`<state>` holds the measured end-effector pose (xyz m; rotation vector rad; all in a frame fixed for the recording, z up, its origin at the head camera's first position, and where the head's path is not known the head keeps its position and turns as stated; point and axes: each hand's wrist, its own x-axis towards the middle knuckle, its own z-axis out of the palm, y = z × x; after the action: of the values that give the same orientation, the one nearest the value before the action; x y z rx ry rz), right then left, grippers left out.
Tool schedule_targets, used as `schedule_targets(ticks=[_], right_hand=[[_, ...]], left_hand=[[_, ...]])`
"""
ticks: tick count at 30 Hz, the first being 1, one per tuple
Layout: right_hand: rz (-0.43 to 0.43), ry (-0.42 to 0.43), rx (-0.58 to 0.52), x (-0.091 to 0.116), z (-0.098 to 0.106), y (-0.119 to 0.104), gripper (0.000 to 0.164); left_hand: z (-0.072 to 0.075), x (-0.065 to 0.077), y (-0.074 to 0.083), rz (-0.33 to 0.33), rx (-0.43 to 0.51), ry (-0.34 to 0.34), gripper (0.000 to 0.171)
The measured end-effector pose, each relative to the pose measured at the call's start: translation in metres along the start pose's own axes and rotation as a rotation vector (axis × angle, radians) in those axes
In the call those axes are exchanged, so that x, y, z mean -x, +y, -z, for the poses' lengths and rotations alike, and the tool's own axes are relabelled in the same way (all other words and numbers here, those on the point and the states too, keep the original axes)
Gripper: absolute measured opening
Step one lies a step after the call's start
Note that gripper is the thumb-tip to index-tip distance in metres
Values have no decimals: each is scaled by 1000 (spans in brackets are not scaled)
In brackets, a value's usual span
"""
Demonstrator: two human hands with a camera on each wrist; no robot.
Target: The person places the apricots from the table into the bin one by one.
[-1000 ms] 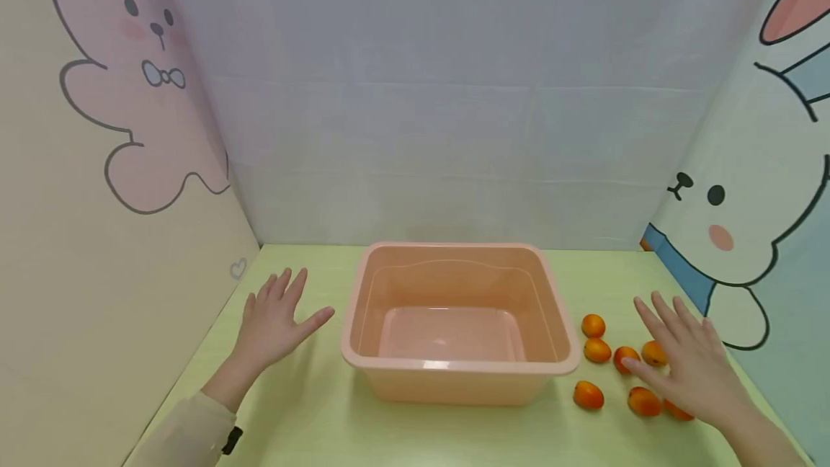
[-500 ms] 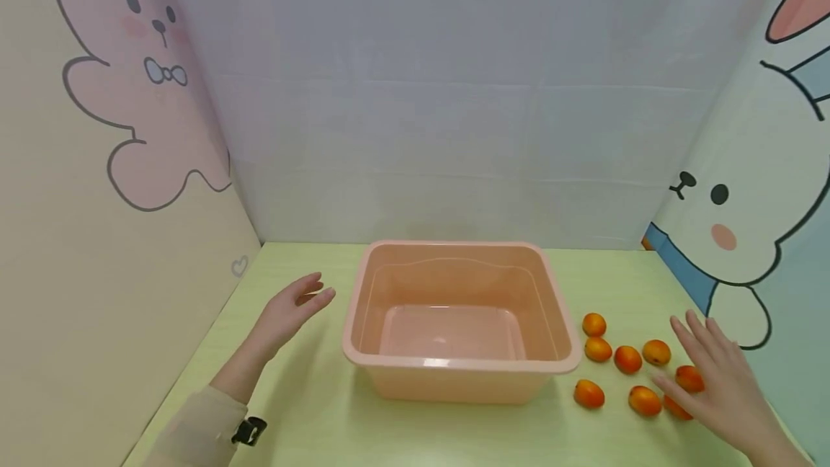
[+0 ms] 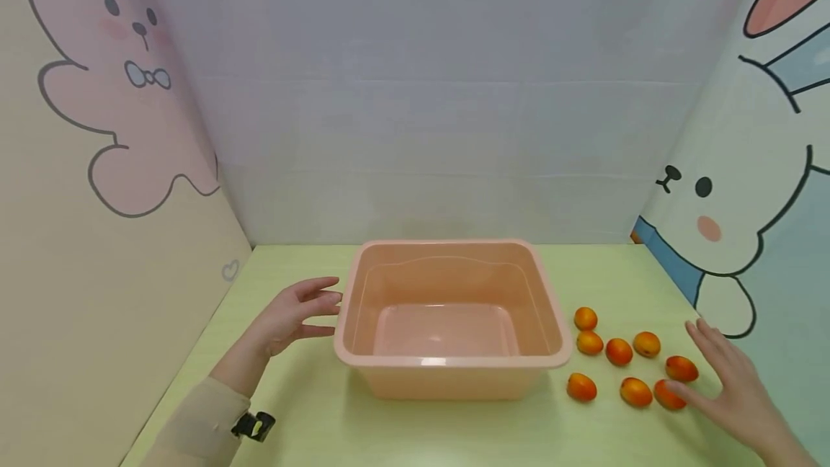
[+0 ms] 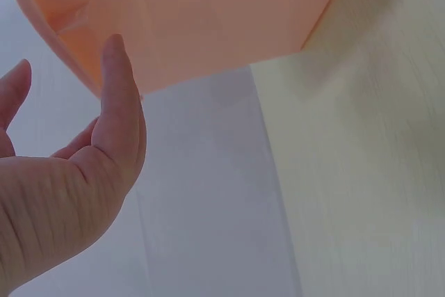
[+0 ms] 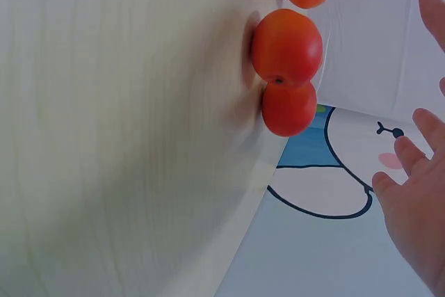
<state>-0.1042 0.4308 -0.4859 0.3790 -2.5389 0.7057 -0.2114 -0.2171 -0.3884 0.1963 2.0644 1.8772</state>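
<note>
A pink plastic basin [image 3: 454, 362] stands in the middle of the table, with no contents visible inside. My left hand [image 3: 292, 316] is at its left rim, fingers spread and slightly bent; whether the fingertips touch the rim I cannot tell. In the left wrist view, that hand [image 4: 83, 165] is beside the basin wall [image 4: 208, 12]. Several small orange-red oval fruits, like tomatoes, lie right of the basin, among them one fruit [image 3: 581, 387] near its front corner. My right hand [image 3: 739, 395] hovers at their right side, holding nothing, its thumb close to a fruit [image 3: 670, 395].
A pale yellow-green table [image 3: 298, 409] carries everything. Behind it hangs a plain light cloth [image 3: 428, 128]. Side walls with a cartoon bear [image 3: 143, 128] at left and a cartoon rabbit [image 3: 733, 186] at right border the table.
My left hand has turned and moved right towards the basin rim, its spread fingers now bent. My right hand has drifted right, uncovering more fruits. The head view has shifted slightly; basin and fruits stay put.
</note>
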Motion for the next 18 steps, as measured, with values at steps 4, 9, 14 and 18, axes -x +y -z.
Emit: schedule_targets(ticks=[4,9,14,18], right_hand=[[-25,-11,-13,0,2,9,102],[-174,-101,-43,-1,6,14,96],[-352,-218,-99,0,8,20,88],[-369,-234,-165,5,7,27,84]], left_hand=[[-2,-3,2,23,17,-17,67],[-5,-5,3,29,16,-36,68],[-4,-6,3,30,18,-52,71],[-4,-8,1,27,17,-62,72]])
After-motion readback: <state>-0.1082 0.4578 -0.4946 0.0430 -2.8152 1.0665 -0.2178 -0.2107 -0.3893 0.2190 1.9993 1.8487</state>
